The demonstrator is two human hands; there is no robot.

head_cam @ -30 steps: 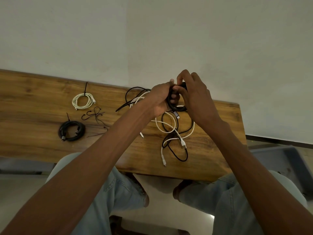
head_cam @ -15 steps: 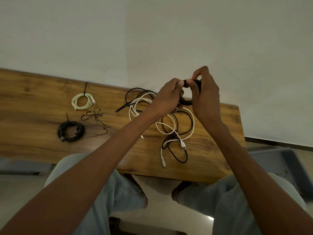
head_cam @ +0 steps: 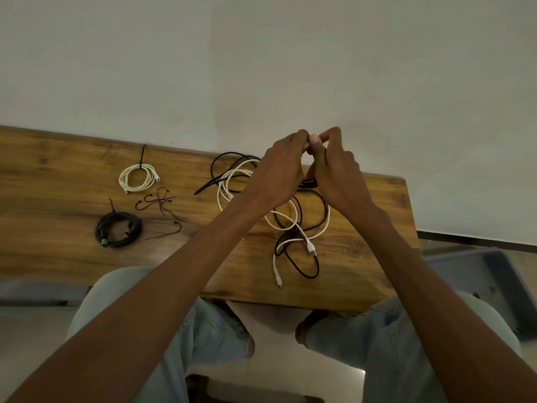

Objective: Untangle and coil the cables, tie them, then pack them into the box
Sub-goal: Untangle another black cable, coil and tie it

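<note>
My left hand (head_cam: 280,173) and my right hand (head_cam: 338,173) meet fingertip to fingertip above the far edge of the wooden table (head_cam: 58,257), both pinching a black cable (head_cam: 308,184) whose coil shows below and between the palms. Under the hands lies a tangle of white and black cables (head_cam: 293,228), with white plugs near the front. At the left rest a tied white coil (head_cam: 139,177) and a tied black coil (head_cam: 118,229). Loose black ties (head_cam: 158,202) lie between those coils.
A grey-blue box (head_cam: 479,277) stands on the floor to the right of the table. The wall rises right behind the table. My knees in light jeans are under the front edge.
Both hands have risen and moved right, away from the table, with the black cable. The fingertips have come closer together, and less of the cable shows.
</note>
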